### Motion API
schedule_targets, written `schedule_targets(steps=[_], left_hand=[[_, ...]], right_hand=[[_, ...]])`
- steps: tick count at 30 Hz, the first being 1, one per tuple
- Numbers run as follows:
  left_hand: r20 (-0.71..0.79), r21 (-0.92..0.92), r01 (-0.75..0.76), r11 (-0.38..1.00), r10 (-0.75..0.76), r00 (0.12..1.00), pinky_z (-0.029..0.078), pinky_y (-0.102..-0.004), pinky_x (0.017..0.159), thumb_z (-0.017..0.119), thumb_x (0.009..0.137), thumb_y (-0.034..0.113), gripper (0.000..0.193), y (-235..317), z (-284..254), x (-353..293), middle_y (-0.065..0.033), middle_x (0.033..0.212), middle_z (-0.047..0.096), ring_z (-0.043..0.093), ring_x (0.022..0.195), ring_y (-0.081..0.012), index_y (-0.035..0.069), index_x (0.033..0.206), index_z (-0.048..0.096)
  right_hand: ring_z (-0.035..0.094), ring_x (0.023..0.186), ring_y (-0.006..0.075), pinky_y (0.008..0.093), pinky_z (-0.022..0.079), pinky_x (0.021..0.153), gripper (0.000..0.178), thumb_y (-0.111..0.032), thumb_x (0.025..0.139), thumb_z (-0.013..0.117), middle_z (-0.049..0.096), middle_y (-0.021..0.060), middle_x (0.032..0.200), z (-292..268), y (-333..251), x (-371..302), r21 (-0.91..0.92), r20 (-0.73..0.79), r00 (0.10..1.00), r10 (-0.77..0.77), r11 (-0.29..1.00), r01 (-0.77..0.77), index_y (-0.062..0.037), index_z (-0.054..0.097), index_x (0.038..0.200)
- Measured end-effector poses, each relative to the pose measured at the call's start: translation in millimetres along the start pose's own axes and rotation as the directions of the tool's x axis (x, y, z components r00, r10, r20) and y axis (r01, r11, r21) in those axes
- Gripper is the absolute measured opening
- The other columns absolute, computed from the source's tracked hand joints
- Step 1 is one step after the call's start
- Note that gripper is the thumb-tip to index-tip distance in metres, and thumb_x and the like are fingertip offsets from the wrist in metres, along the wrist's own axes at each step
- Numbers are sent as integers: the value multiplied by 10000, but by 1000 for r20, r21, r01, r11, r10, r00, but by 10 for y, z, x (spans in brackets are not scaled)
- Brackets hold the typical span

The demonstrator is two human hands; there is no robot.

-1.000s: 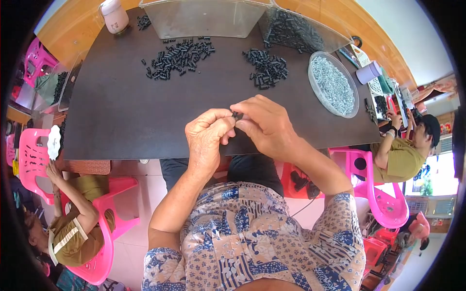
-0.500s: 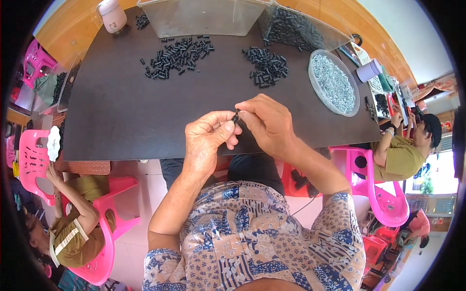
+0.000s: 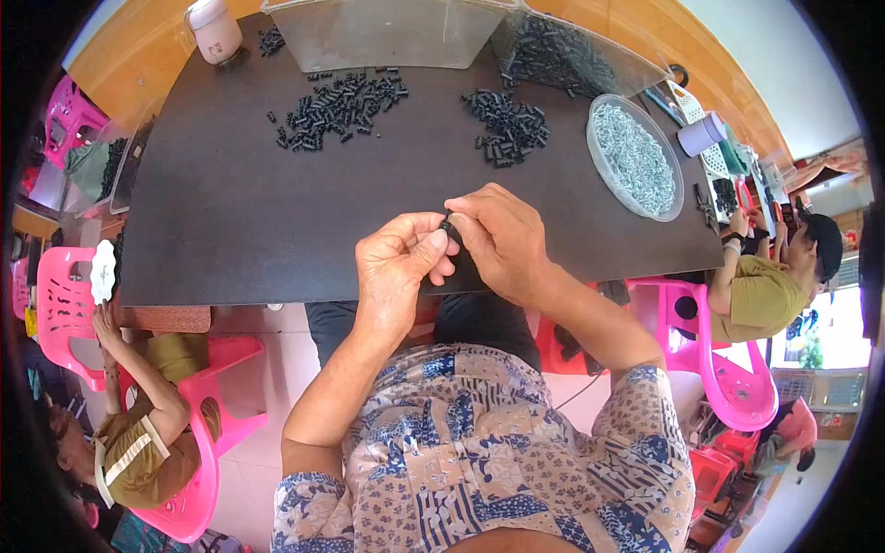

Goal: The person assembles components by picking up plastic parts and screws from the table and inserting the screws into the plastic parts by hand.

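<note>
One round dish (image 3: 601,111) of silvery screws (image 3: 636,161)

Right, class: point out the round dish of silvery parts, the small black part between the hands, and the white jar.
round dish (image 3: 634,158), head view, on the silvery parts filling it.
small black part (image 3: 448,226), head view, on its exposed end between the fingertips.
white jar (image 3: 215,28), head view, on its side.

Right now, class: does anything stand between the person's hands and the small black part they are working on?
Nothing visible does: the left hand and right hand already pinch the small black part between their fingertips.
</note>
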State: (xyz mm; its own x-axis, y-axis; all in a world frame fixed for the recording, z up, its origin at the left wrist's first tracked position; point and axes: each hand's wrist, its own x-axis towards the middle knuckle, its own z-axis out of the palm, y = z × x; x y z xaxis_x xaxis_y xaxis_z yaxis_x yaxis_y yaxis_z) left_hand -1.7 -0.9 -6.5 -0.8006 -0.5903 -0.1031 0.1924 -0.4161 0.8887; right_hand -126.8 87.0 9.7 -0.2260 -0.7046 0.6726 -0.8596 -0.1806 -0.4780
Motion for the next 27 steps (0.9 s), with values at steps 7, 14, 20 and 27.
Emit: schedule_targets(steps=[7,14,20,27], left_hand=[[3,-45,-7,999,7,1000,468,-219,520,594,848,23,168,-32,-31,36,-116,780,651,587,594,-120,-51,999,603],[-16,-69,-1,998,0,1000,470,-223,518,600,835,5,155,15,-16,36,-115,768,652,592,595,-126,-51,979,616],[-31,-27,32,999,-32,999,473,-230,548,621,815,21,111,45,-27,40,-105,737,645,594,600,-130,-54,894,642],[-63,-157,26,987,-36,997,462,-234,600,619,814,30,103,53,25,59,-124,779,663,612,653,-142,-52,869,647]], right_hand=[[571,644,277,344,453,556,138,46,753,598,594,135,756,15,4,-3,-11,-20,1000,-5,1000,5,27,575,888],[563,663,291,360,455,558,164,41,741,594,587,139,780,54,43,-42,-13,-23,998,-59,998,59,27,552,899],[563,637,262,330,446,546,230,49,748,618,604,130,808,54,7,-54,-40,4,995,-100,994,100,19,571,971],[553,697,300,384,459,611,369,-25,660,677,579,156,848,31,-89,-48,-45,92,996,-7,999,11,37,525,991]])
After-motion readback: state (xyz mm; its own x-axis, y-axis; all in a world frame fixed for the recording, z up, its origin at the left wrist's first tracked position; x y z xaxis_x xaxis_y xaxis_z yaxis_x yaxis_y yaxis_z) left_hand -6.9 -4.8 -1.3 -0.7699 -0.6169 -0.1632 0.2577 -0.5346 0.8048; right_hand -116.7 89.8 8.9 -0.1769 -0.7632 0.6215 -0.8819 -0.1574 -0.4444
